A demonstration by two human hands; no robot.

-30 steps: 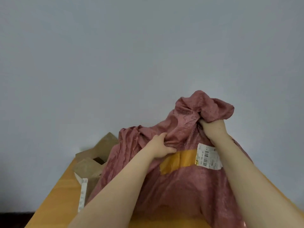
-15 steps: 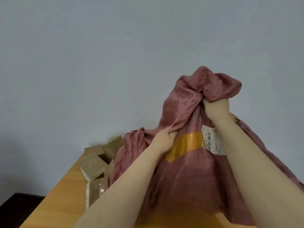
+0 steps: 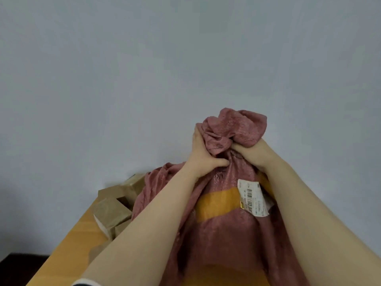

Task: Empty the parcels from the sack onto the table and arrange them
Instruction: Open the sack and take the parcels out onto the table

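A dusty-pink woven sack (image 3: 226,240) hangs upside down over the wooden table (image 3: 68,254), with a yellow tape band and a white barcode label (image 3: 252,198) on its side. My left hand (image 3: 203,155) and my right hand (image 3: 250,150) both grip the bunched top of the sack, close together. Brown cardboard parcels (image 3: 112,211) lie on the table at the sack's left edge, partly under its cloth. What the sack still holds is hidden.
A plain grey wall (image 3: 144,79) fills the background right behind the table. The table's left edge runs diagonally, with dark floor (image 3: 14,263) beyond it at the lower left.
My left hand climbed from the sack's side up to the bunched top beside my right hand. More parcels show at the left.
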